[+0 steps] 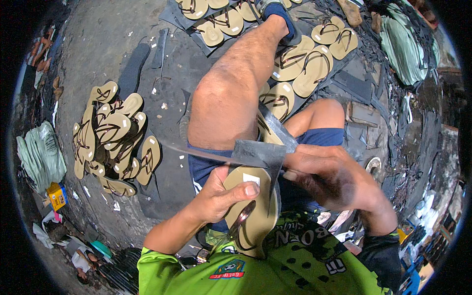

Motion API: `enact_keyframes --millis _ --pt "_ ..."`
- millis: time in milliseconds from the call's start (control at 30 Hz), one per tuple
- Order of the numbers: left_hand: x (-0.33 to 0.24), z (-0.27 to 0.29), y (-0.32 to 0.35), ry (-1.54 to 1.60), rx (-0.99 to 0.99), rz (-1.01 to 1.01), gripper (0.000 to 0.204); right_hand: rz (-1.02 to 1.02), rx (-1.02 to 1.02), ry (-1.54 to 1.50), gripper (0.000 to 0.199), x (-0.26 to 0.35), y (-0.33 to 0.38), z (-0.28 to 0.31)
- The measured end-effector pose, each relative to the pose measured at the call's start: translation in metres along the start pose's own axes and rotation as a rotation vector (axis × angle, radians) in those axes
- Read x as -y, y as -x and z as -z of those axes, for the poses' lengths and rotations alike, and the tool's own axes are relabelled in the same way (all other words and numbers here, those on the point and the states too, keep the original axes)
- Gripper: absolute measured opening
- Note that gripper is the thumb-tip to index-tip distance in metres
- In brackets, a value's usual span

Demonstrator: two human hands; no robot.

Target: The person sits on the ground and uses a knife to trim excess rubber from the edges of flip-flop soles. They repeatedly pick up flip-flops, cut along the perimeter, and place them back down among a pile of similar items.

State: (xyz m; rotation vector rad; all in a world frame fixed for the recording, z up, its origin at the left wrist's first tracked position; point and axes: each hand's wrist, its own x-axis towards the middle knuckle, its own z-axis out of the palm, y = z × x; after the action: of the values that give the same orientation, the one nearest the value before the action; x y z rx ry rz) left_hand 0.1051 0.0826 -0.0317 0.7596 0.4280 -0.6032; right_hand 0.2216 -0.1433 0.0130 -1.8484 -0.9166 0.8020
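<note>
My left hand grips a tan flip-flop sandal with a dark strap, thumb pressed on its insole near a small white sticker. The sandal rests upright against my green shirt. My right hand holds a dark grey rubber sheet piece against the sandal's top end. A long thin blade-like strip sticks out to the left across my thigh; which hand holds it I cannot tell. I sit with bare knees raised above a dark floor.
A heap of several tan sandals lies on the floor at left. More sandals are laid out on dark sheets beyond my legs. Green bundles sit at the far left and top right. Scraps litter the floor.
</note>
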Motion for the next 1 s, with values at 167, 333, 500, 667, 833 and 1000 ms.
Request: enact_keyframes --millis 167,333,500,667,833,1000 --pt "0.001 0.001 0.002 0.021 0.054 0.005 0.039 -0.045 0.178 0.021 0.027 0.014 -0.013 0.028" --pt "0.003 0.005 -0.002 -0.130 0.099 -0.106 0.044 -0.146 0.177 0.022 0.032 0.017 -0.001 0.029" --pt "0.004 0.002 -0.004 -0.162 0.076 -0.104 0.046 -0.132 0.156 0.006 0.039 0.012 0.000 0.026" --pt "0.008 0.001 -0.002 -0.078 0.089 -0.093 0.031 -0.061 0.202 -0.059 0.036 0.001 -0.010 0.030" --pt "0.008 -0.012 -0.004 -0.261 0.037 0.005 0.030 0.037 0.393 0.077 0.020 -0.001 -0.025 0.045" --pt "-0.036 -0.012 0.006 -0.655 0.067 -0.340 0.037 0.156 0.093 0.099 0.017 0.030 -0.008 0.040"
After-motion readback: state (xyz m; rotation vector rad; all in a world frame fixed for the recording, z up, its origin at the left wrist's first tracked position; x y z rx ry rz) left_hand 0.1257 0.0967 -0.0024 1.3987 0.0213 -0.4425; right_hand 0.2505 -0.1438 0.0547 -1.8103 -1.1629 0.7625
